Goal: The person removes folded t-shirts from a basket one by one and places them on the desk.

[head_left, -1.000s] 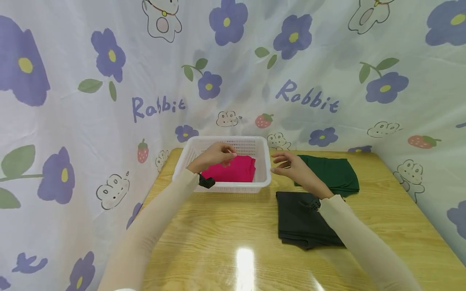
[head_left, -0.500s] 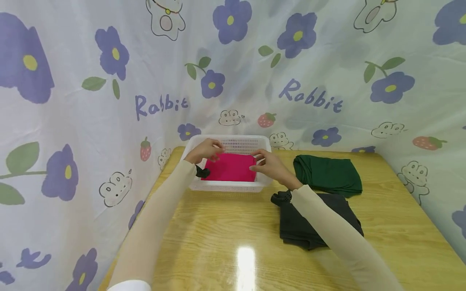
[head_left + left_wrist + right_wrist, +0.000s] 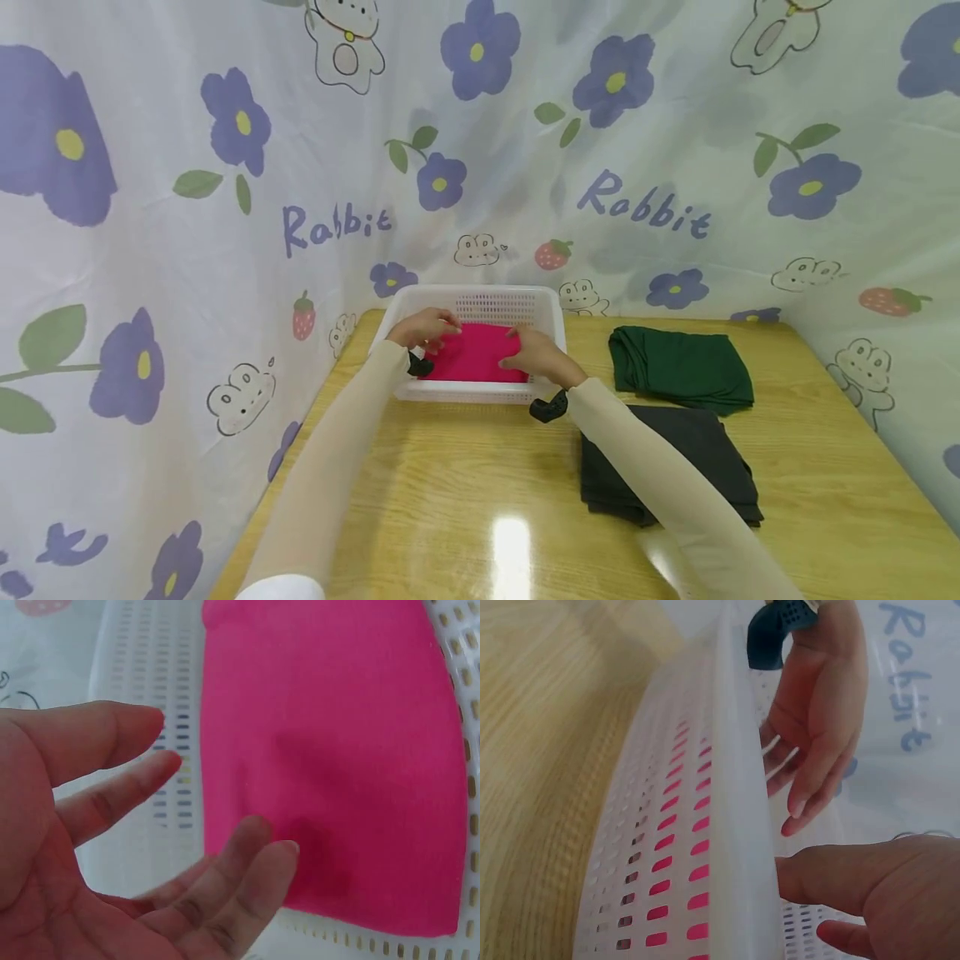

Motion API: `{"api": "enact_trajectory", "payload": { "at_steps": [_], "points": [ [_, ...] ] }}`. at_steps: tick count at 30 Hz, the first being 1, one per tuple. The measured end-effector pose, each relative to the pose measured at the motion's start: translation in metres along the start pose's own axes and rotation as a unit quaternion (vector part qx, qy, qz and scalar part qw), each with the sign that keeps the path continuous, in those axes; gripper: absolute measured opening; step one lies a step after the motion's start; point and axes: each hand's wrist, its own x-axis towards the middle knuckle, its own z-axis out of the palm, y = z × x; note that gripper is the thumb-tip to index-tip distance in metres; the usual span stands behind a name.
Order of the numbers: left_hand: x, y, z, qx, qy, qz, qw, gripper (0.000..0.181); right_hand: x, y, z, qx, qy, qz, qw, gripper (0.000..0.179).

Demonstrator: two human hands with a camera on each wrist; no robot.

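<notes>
A folded bright pink cloth [image 3: 478, 354] lies flat in a white perforated plastic basket [image 3: 474, 389]. My left hand [image 3: 422, 328] hovers over the basket's left side, fingers loosely bent and spread. In the left wrist view, nothing is between those fingers, and they overlap the near end of the pink cloth [image 3: 330, 727]. Over the right side of the basket is my right hand [image 3: 542, 355], thumb and fingers apart above the cloth. The right wrist view shows its thumb just past the basket's rim [image 3: 742, 825], with most of its fingers out of frame.
Right of the basket, a folded dark green cloth [image 3: 681, 367] lies on the wooden table [image 3: 427, 483]. Nearer is a folded black cloth [image 3: 675, 458], partly under the right sleeve. A curtain [image 3: 510, 150] printed with flowers and rabbits hangs close behind the basket.
My right hand has moved left, from beside the basket to over the pink cloth. The left hand has drawn slightly left from above the cloth's middle. The cloths stay put.
</notes>
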Motion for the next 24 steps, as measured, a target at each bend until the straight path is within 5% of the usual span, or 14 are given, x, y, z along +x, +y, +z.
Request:
{"api": "enact_trajectory", "payload": {
  "at_steps": [8, 16, 24],
  "points": [
    [0.002, -0.007, 0.0, 0.032, -0.02, -0.046, 0.9982, 0.04, 0.012, 0.004, 0.008, -0.037, -0.008, 0.047, 0.9982, 0.075],
    [0.001, -0.015, -0.001, 0.107, -0.015, -0.049, 0.9929, 0.042, 0.014, 0.005, 0.019, -0.086, -0.038, 0.091, 0.9913, 0.093],
    [0.003, -0.02, 0.0, 0.073, -0.022, -0.051, 0.9958, 0.045, 0.022, 0.01, 0.022, 0.042, -0.008, 0.127, 0.9911, 0.083]
  ]
}}
